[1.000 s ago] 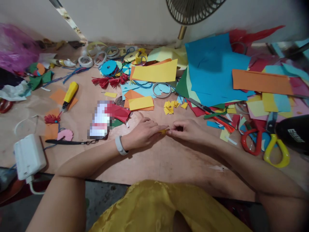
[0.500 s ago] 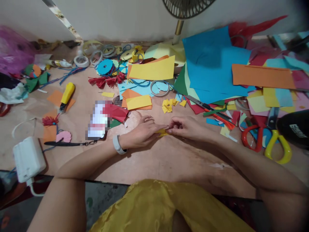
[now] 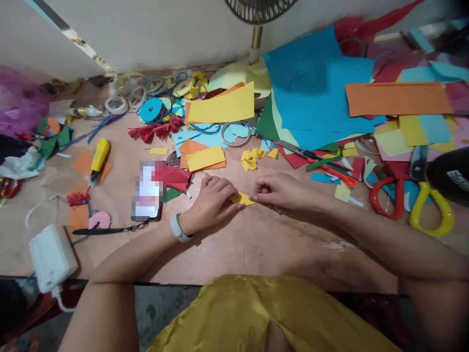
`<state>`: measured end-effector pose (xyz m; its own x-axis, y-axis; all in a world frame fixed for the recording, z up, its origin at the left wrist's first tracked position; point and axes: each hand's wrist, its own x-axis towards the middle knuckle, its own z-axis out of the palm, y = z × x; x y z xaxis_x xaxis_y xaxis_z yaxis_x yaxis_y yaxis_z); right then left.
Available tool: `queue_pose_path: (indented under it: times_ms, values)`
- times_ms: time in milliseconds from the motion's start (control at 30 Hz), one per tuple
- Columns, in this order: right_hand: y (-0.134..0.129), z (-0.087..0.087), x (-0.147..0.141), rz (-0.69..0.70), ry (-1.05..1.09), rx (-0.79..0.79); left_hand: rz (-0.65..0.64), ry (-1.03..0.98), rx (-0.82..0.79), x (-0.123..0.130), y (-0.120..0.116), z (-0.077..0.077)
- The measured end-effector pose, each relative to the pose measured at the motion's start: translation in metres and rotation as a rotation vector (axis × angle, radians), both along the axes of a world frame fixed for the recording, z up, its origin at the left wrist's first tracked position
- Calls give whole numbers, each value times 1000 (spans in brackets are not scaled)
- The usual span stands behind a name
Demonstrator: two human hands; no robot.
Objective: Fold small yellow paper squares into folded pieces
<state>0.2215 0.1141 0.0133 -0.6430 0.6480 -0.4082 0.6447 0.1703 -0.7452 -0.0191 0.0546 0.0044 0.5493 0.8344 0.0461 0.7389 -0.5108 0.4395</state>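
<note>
A small folded yellow paper piece (image 3: 245, 198) lies on the wooden table between my hands. My left hand (image 3: 217, 199) rests over its left end, fingers together, pressing it down. The fingertips of my right hand (image 3: 269, 189) pinch its right end, with the other fingers curled. Just beyond my hands sits a small pile of folded yellow pieces (image 3: 251, 159). Yellow and orange paper rectangles (image 3: 205, 159) lie to the left of that pile.
A phone (image 3: 148, 190) with red paper on it and a yellow cutter (image 3: 99, 159) are at left. Scissors (image 3: 432, 208) and an orange cutter (image 3: 317, 161) lie at right. Blue sheets (image 3: 315, 93), tape rolls (image 3: 116, 104) and a fan (image 3: 260, 10) stand at the back.
My left fingers have drawn back from the right fingertips, uncovering more of the yellow piece. The camera view has tilted and shifted slightly.
</note>
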Motion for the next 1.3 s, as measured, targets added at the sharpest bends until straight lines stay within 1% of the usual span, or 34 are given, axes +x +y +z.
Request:
queue_pose_path:
  times_ms: [100, 267, 500, 667, 933, 1300]
  values:
    - [1, 2, -1, 0, -16, 0, -3, 17, 0, 2, 0, 1]
    - [1, 2, -1, 8, -25, 45, 33, 6, 18, 3, -2, 2]
    - [2, 3, -1, 10, -45, 80, 68, -110, -143, 4, 3, 4]
    - [2, 2, 0, 12, -76, 98, 81, -170, -183, 5, 5, 3]
    - [2, 2, -1, 29, -82, 114, 63, -150, -113, 6, 5, -1]
    - [3, 0, 0, 36, -71, 120, 44, -294, -117, 9, 3, -4]
